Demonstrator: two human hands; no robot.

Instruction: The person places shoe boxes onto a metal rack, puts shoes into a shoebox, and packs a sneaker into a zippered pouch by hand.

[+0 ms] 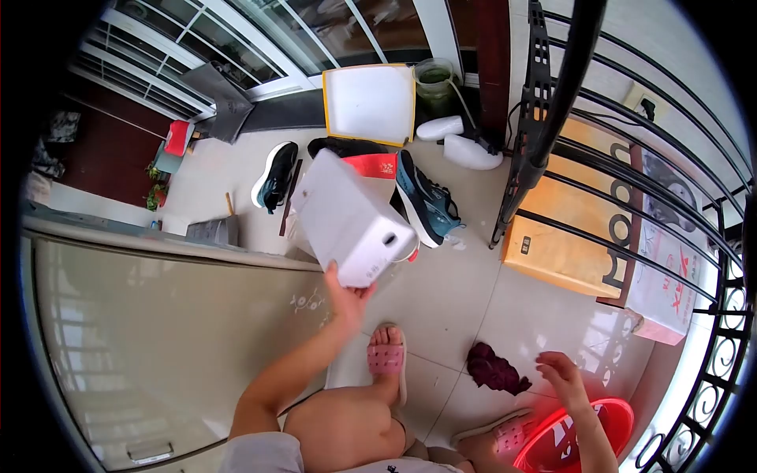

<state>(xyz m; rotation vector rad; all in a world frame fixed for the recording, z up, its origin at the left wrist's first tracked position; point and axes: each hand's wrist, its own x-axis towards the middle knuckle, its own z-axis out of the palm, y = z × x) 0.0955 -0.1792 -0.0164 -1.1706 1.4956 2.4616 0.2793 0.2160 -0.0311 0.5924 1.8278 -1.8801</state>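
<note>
My left hand point(347, 296) grips the near lower end of a white box point(347, 217), which has a small dark oval opening in its end. The box is tilted and held up over the floor, hiding part of what lies behind it. Beyond it are a blue-and-black sneaker point(426, 201), a dark shoe with a white sole point(274, 177) and a red-edged item point(371, 165). My right hand point(561, 374) hangs with loosely bent fingers and nothing visible in them. Nearest to it are a crumpled maroon cloth point(497, 369) on the tiles and a red basin point(611, 406).
A white board with a yellow edge point(369, 102) leans by the glass door, beside a green jar point(436, 87) and white objects point(471, 150). To the right, a black metal rack point(552, 150) stands before an orange box point(564, 229). A cabinet panel point(181, 347) borders the left.
</note>
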